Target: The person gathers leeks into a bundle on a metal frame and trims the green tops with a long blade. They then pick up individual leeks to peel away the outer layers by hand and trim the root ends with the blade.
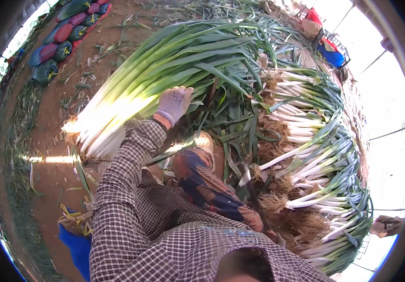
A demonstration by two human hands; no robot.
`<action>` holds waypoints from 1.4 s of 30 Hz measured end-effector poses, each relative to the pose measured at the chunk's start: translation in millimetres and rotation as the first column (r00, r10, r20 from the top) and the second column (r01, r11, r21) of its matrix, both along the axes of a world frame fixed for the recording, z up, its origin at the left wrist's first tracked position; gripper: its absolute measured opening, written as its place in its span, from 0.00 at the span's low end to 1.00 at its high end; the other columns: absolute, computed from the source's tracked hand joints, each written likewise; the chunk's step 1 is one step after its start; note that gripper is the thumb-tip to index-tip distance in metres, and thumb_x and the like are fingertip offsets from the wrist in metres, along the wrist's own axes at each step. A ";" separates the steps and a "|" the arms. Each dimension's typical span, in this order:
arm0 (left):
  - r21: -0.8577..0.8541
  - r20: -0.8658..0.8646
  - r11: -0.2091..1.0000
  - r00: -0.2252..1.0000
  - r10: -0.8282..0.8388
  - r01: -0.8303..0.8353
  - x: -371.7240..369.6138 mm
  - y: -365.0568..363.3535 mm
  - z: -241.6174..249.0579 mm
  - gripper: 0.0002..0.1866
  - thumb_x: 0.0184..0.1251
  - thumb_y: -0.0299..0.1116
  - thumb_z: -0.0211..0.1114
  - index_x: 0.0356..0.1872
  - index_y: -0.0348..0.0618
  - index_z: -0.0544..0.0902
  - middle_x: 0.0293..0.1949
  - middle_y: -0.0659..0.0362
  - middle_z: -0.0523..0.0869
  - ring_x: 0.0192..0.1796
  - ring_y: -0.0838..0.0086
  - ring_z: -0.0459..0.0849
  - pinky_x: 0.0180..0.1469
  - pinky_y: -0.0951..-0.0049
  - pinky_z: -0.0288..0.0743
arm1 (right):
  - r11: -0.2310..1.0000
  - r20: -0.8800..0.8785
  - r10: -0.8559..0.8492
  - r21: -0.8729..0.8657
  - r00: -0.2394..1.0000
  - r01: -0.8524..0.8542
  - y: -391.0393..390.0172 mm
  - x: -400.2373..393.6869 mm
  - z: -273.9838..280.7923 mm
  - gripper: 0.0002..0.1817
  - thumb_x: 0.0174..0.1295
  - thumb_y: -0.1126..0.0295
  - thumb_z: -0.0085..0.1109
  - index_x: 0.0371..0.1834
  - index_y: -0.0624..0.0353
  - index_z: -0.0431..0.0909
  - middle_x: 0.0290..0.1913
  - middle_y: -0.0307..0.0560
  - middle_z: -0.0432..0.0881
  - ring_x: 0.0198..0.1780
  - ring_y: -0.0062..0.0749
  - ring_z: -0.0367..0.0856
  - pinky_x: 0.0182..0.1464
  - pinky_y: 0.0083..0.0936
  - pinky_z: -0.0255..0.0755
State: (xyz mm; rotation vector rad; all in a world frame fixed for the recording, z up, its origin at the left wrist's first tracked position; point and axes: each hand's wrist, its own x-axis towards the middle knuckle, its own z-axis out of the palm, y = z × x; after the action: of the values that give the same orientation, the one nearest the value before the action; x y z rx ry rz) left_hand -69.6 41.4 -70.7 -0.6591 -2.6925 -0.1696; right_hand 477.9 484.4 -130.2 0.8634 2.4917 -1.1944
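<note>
My left hand [175, 104], in a pale glove, lies against the near side of a large bundle of leeks [141, 80]. Its fingers are curled over the leaves and stems, and the fingertips are partly hidden. The bundle lies slantwise, with white stems and roots at the lower left and green leaves spreading to the upper right. Between my left hand and my body is a leg in blue and brown patterned cloth [197, 174], with a shoe [204, 142] beyond it. My right hand does not show.
A long row of trimmed leeks [305, 155], roots facing me, fills the right side. Tied leek bundles in coloured wraps [64, 35] stand at the upper left. A blue and red item [331, 52] sits upper right. Loose leaves [233, 120] litter the ground. A blue cloth [75, 249] lies lower left.
</note>
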 end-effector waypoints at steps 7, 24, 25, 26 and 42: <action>0.032 0.011 0.999 1.000 0.025 -0.026 28.5 -47.3 27.7 0.11 0.65 0.40 0.63 0.45 0.51 0.83 0.40 0.58 0.85 0.46 0.62 0.83 0.50 0.62 0.76 | 0.886 -0.169 -0.208 -0.449 0.963 0.113 -33.0 -134.5 -5.5 0.19 0.57 0.78 0.62 0.54 0.61 0.79 0.35 0.35 0.82 0.35 0.16 0.79 0.40 0.19 0.76; -0.101 -0.168 0.980 0.968 -0.186 0.170 -66.9 18.4 22.7 0.12 0.57 0.35 0.64 0.42 0.49 0.86 0.45 0.58 0.83 0.57 0.62 0.78 0.61 0.61 0.71 | 0.842 -0.471 0.087 -0.437 0.878 -0.317 -120.0 -351.4 60.6 0.17 0.60 0.77 0.63 0.54 0.59 0.80 0.39 0.36 0.83 0.33 0.17 0.80 0.34 0.17 0.73; -0.069 -0.136 0.983 0.974 -0.179 0.171 -70.1 22.3 27.1 0.11 0.58 0.33 0.62 0.41 0.48 0.87 0.44 0.58 0.83 0.57 0.62 0.78 0.61 0.62 0.72 | 0.801 -0.457 0.097 -0.491 0.884 -0.342 -131.2 -375.5 59.4 0.17 0.61 0.76 0.63 0.55 0.58 0.79 0.40 0.36 0.83 0.34 0.16 0.79 0.34 0.16 0.73; -0.038 -0.104 0.985 0.979 -0.174 0.171 -74.6 24.3 30.5 0.10 0.58 0.31 0.61 0.40 0.48 0.87 0.43 0.57 0.83 0.57 0.63 0.78 0.61 0.62 0.72 | 0.758 -0.440 0.109 -0.544 0.891 -0.361 -142.4 -399.6 58.3 0.18 0.62 0.75 0.63 0.56 0.57 0.79 0.41 0.36 0.83 0.34 0.15 0.79 0.35 0.16 0.74; 0.216 -0.012 0.929 0.952 -0.306 0.301 -102.4 25.7 33.7 0.14 0.52 0.29 0.65 0.42 0.45 0.83 0.45 0.57 0.83 0.52 0.59 0.80 0.54 0.60 0.75 | 0.848 -0.678 0.030 -0.372 0.734 -0.378 -141.3 -753.4 71.7 0.11 0.61 0.70 0.64 0.46 0.60 0.81 0.37 0.36 0.82 0.31 0.19 0.80 0.32 0.17 0.73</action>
State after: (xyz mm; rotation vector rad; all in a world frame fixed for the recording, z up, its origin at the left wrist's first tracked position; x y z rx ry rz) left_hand -172.0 67.1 -37.0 -1.0056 -2.5265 -0.5436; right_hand -275.5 343.1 -58.5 -0.0148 2.4229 -2.1965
